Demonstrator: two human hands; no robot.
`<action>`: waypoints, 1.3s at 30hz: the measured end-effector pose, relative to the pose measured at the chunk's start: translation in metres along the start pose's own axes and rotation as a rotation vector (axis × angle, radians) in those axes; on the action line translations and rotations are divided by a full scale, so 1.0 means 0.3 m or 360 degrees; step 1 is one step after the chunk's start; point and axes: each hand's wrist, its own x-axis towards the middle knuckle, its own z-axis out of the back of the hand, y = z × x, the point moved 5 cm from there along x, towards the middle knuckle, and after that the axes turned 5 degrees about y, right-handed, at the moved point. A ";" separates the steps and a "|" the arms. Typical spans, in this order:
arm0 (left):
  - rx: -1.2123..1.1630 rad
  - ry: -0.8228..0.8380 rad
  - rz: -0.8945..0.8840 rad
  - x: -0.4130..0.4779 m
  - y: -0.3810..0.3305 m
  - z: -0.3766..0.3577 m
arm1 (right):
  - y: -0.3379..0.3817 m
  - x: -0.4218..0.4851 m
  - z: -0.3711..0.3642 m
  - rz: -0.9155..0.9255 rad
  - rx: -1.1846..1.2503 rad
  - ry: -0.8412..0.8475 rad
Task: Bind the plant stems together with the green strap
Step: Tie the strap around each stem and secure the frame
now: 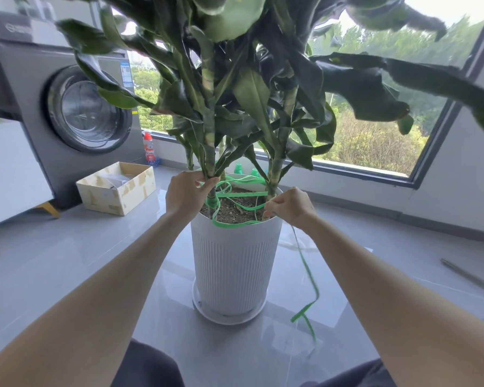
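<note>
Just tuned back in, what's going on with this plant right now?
A person is partway through the tie. Their left hand pinches the green strap at the base of the left stem, while the right hand grips the strap beside the right stem at the rim of the white pot. The strap lies in loose loops over the soil and between the stems, not yet pulled tight. Its free end hangs from the right hand down to the floor.

Head-worn view, facing forward-down, close over pot (235,255)
</note>
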 end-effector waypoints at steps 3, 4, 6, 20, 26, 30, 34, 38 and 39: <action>0.0066 0.0045 -0.0025 -0.006 0.013 -0.001 | -0.001 0.007 0.002 -0.0090 -0.0030 0.0064; 0.0095 0.0043 -0.0042 -0.007 0.020 0.002 | 0.001 0.005 0.008 -0.0121 -0.0105 0.0068; 0.0143 0.0021 -0.0070 -0.009 0.035 0.009 | -0.005 0.009 0.019 -0.0201 -0.0190 0.0086; 0.0126 0.1108 -0.0022 -0.102 0.067 -0.117 | 0.018 0.010 0.001 -0.0390 0.0607 0.0422; 0.0178 0.1385 0.0018 -0.129 0.068 -0.219 | 0.032 -0.013 -0.010 -0.0529 0.0760 0.0554; 0.0067 0.1495 0.0118 -0.146 0.051 -0.288 | 0.048 -0.045 -0.014 -0.0570 0.0955 0.0590; 0.0097 0.1487 0.0134 -0.149 0.027 -0.321 | 0.045 -0.045 -0.018 -0.0580 0.1053 0.0569; 0.0179 0.1442 0.0158 -0.155 0.028 -0.330 | 0.045 -0.041 -0.022 -0.0611 0.1031 0.0568; 0.0183 0.1434 0.0159 -0.157 0.029 -0.331 | 0.043 -0.041 -0.022 -0.0615 0.1030 0.0565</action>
